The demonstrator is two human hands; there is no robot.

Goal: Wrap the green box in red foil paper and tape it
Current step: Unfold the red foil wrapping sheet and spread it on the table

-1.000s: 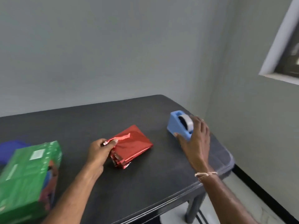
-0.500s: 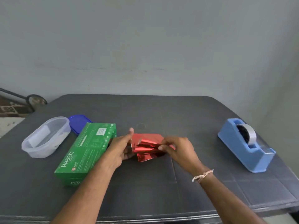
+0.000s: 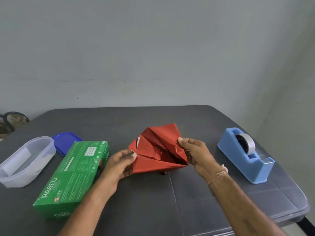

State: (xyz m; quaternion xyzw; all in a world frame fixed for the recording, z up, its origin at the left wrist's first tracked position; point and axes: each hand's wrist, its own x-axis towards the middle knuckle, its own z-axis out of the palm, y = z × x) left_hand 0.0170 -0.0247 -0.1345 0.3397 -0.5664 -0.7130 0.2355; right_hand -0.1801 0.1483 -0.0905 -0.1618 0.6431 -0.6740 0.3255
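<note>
As I look down from the head camera, the bench [image 3: 153, 120] fills the lower half, its far edge against a grey wall [image 3: 153, 48]. I see bare top behind the foil up to that far edge, and more along the near edge between the two forearms.

The green box [image 3: 73, 178] lies flat at left, unwrapped, with its long side running away from me and its right flank just beside the left wrist. Left of it a clear tub [image 3: 25, 160] stands open near the bench's left edge. Something pale lies inside, and I cannot tell what. At right, near the rounded corner, the blue dispenser [image 3: 247, 159] sits well apart from the foil.

The red foil [image 3: 158, 150] is at mid-bench, partly unfolded into creased flaps. The left hand [image 3: 119, 166] pinches its left edge, thumb on top. The right hand [image 3: 196, 154] pinches its right edge, a thread round the wrist. Whether the foil touches the bench, I cannot tell.

A blue lid [image 3: 66, 142] lies flat between tub and box. A tape roll [image 3: 245, 143] sits in the dispenser.
</note>
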